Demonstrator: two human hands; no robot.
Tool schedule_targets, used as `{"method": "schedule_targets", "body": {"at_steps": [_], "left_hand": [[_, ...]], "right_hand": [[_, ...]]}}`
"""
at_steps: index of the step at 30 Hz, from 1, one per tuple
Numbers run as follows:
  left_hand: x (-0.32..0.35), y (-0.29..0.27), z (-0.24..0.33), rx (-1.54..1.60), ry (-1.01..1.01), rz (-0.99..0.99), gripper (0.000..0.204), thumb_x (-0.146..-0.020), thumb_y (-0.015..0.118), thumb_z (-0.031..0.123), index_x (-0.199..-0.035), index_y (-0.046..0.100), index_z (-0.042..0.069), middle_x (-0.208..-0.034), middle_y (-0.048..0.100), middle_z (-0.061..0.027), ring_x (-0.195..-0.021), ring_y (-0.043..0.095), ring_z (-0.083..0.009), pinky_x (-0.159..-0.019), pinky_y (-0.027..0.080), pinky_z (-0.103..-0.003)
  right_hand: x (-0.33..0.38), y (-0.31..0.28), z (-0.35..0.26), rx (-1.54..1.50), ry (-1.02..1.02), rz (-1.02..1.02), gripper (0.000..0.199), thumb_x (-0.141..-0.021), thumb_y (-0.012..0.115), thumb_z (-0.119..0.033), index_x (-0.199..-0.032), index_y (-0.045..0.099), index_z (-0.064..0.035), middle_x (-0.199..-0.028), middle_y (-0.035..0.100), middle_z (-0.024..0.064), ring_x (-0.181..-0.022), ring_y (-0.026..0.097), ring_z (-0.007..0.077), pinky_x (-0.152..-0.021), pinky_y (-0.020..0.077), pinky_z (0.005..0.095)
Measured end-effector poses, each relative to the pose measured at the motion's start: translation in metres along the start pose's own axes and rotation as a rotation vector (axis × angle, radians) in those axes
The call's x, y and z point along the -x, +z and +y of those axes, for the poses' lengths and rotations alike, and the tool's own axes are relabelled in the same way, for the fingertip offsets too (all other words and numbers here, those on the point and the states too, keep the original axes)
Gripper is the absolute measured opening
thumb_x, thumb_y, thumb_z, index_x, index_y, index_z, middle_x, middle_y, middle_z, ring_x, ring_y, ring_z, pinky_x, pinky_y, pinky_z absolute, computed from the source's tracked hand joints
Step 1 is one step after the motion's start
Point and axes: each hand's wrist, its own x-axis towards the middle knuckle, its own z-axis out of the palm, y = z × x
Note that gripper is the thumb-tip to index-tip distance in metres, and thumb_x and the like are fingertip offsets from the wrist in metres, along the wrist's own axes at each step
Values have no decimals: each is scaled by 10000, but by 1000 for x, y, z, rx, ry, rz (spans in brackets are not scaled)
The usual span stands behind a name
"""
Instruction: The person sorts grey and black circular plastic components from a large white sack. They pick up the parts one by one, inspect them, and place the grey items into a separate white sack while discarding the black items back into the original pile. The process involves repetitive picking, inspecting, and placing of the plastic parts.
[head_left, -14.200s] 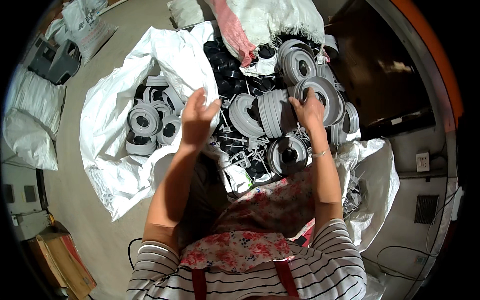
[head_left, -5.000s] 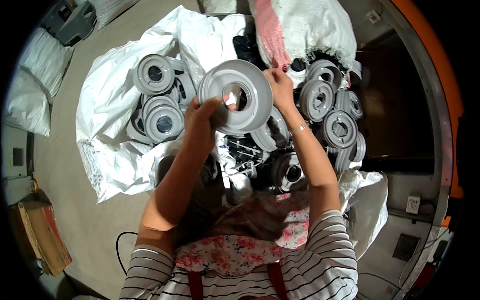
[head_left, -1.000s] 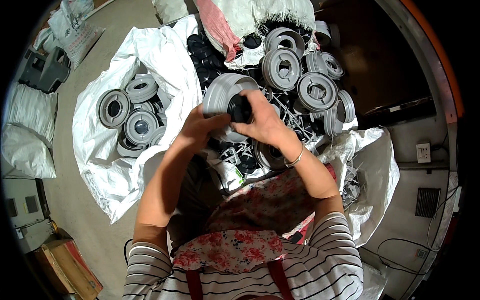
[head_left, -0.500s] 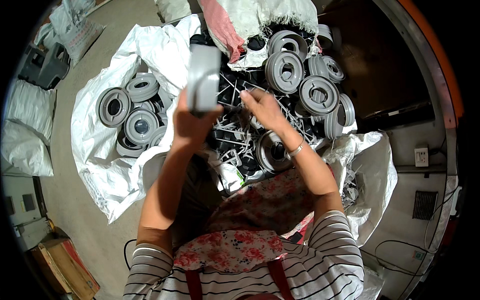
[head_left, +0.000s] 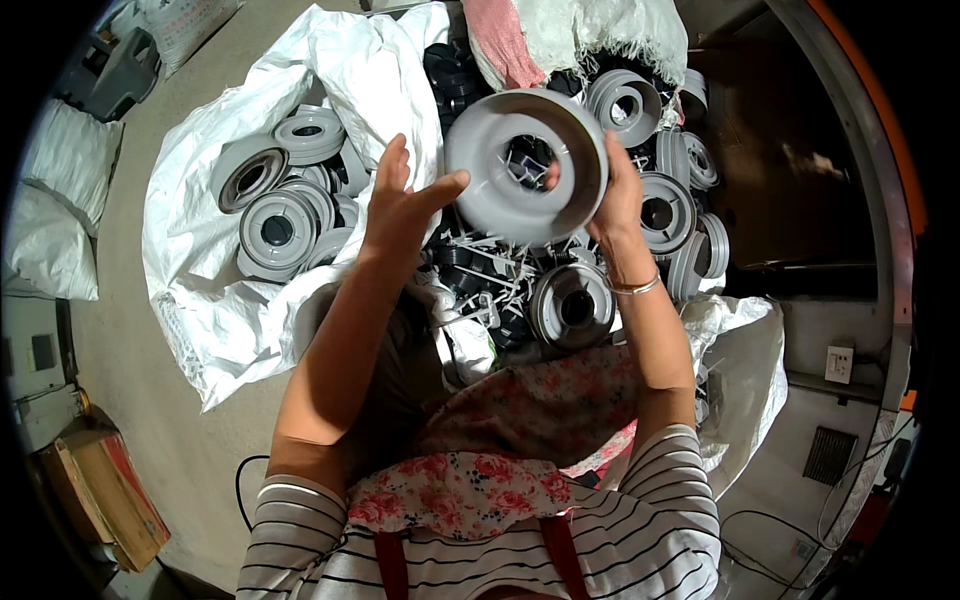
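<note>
A grey round plastic ring [head_left: 480, 190] with a wide centre hole is raised in front of me, its hollow face toward me. My right hand [head_left: 618, 195] grips its right rim, and a fingertip shows through the hole. Just left of the ring, my left hand [head_left: 400, 205] is spread, thumb apart from the fingers and close to the rim; I cannot tell whether the thumb touches it. Below and behind the ring lies a heap of black parts and thin white plastic sprues [head_left: 490, 285], with another grey ring [head_left: 573, 306] on its near side.
To the left, a white woven sack [head_left: 200, 270] holds several grey rings [head_left: 277, 230]. More grey rings [head_left: 665, 212] are piled at the right. Another open sack [head_left: 745, 360] stands at the lower right, and a cardboard box [head_left: 110, 495] lies on the floor at lower left.
The ring, earlier edge-on in my left hand, has moved right and turned its face toward me. My right hand has taken its right rim, and my left hand has let go.
</note>
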Motion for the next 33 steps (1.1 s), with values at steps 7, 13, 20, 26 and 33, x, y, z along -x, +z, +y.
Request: {"method": "schedule_targets", "body": {"at_steps": [7, 13, 20, 26, 33], "left_hand": [[1, -11, 33, 528, -186, -66, 401, -850, 613, 201, -1165, 528, -34, -925, 619, -108, -751, 614, -160, -703, 538, -314], [-1, -19, 33, 211, 76, 62, 368, -797, 676, 144, -1111, 549, 1, -960, 602, -73, -846, 588, -151, -756, 496, -302], [-6, -14, 30, 149, 109, -25, 470, -743, 737, 86, -1164, 546, 2, -913, 615, -63, -733, 606, -151, -615, 524, -267], [0, -6, 7, 245, -225, -150, 407, -845, 664, 204, -1144, 551, -49, -978, 639, -90, -832, 632, -160, -753, 514, -284], [23, 14, 16, 324, -271, -555, 409, -862, 623, 257, -1132, 533, -37, -929, 634, -82, -757, 622, -127, -661, 507, -253]], "right_hand": [[-98, -24, 94, 714, -187, 150, 294, -892, 608, -260, -813, 672, 16, -739, 678, 139, -663, 652, 227, -626, 500, 323], [-119, 4, 146, 1601, 180, 94, 438, -814, 663, -375, -958, 644, 38, -1072, 613, 286, -1037, 584, 426, -873, 494, 456], [-94, -6, 136, 1420, 113, 216, 411, -734, 719, -256, -1043, 644, 5, -1117, 629, 216, -1072, 585, 357, -918, 467, 396], [-4, 24, 58, 1135, -727, 149, 372, -735, 781, -148, -1043, 646, 11, -1077, 647, 169, -956, 643, 262, -839, 499, 332], [54, 34, 14, 1097, -361, -15, 620, -671, 805, -183, -1221, 564, -25, -1148, 542, 226, -1084, 534, 348, -958, 429, 366]]}}
